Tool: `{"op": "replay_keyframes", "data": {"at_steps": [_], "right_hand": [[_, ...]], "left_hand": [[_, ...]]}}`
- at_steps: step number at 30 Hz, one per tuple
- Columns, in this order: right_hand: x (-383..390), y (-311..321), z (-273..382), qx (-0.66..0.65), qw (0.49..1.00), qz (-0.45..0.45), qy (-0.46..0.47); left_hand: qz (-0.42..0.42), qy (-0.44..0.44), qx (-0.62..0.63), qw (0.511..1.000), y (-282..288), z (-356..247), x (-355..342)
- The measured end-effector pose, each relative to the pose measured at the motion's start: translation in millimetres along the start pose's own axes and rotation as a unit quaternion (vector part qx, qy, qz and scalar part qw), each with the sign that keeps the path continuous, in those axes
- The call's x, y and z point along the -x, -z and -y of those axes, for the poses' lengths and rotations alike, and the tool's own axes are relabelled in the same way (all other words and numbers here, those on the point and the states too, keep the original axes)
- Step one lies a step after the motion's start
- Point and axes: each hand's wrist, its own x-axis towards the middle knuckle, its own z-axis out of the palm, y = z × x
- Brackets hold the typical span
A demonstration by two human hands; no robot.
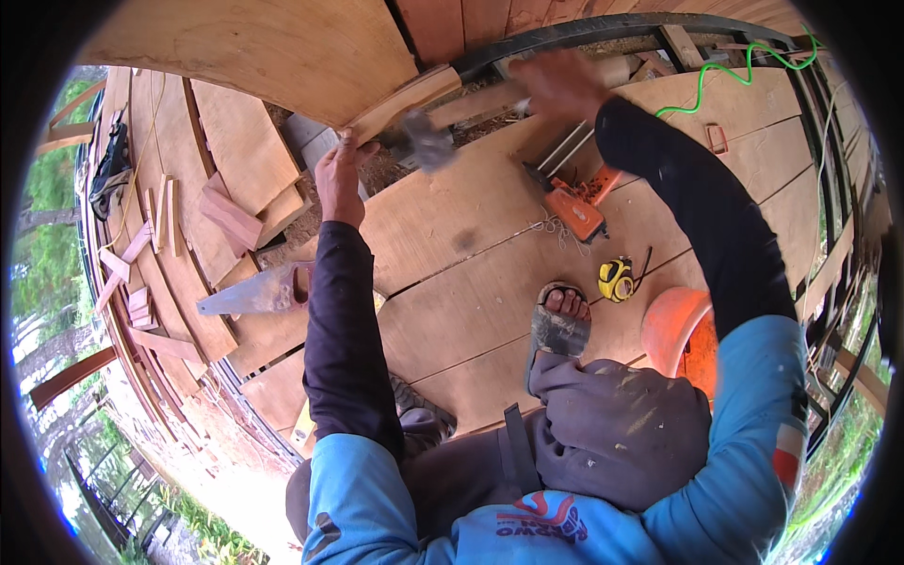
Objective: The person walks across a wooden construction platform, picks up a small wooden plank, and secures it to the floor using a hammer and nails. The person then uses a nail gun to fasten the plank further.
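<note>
My right hand, slightly smeared by motion, grips the handle of a hammer. The blurred dark hammer head is in the air near a short wooden strip. That strip lies along the edge of a large plywood panel at the top. My left hand pinches the strip's near left end between thumb and fingers. Below my right forearm, an orange nail gun lies on the plank floor. A yellow tape measure sits in front of my sandalled foot.
A handsaw lies left of my left forearm. Wood offcuts are scattered on boards further left. An orange helmet-like shell rests beside my knee. A green coiled hose runs across the far right. Gaps separate some floor planks.
</note>
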Motion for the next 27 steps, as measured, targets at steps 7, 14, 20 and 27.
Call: {"op": "replay_keyframes", "data": {"at_steps": [7,14,20,27], "right_hand": [[53.8,9.5,55.0,-0.063,0.987,0.082,0.121],[62.9,-9.6,78.9,-0.025,0.972,0.034,0.23],[50.0,7.8,74.7,-0.05,0.926,0.005,0.374],[11.0,17.0,23.4,0.018,0.995,0.07,0.067]], "left_hand": [[-0.009,-0.003,0.037,0.999,2.6,1.8,0.7],[0.031,0.018,-0.06,0.998,11.0,8.1,-8.4],[0.011,-0.05,-0.017,0.999,15.1,7.4,-9.6],[0.009,-0.04,-0.047,0.998,13.1,12.7,-8.3]]}}
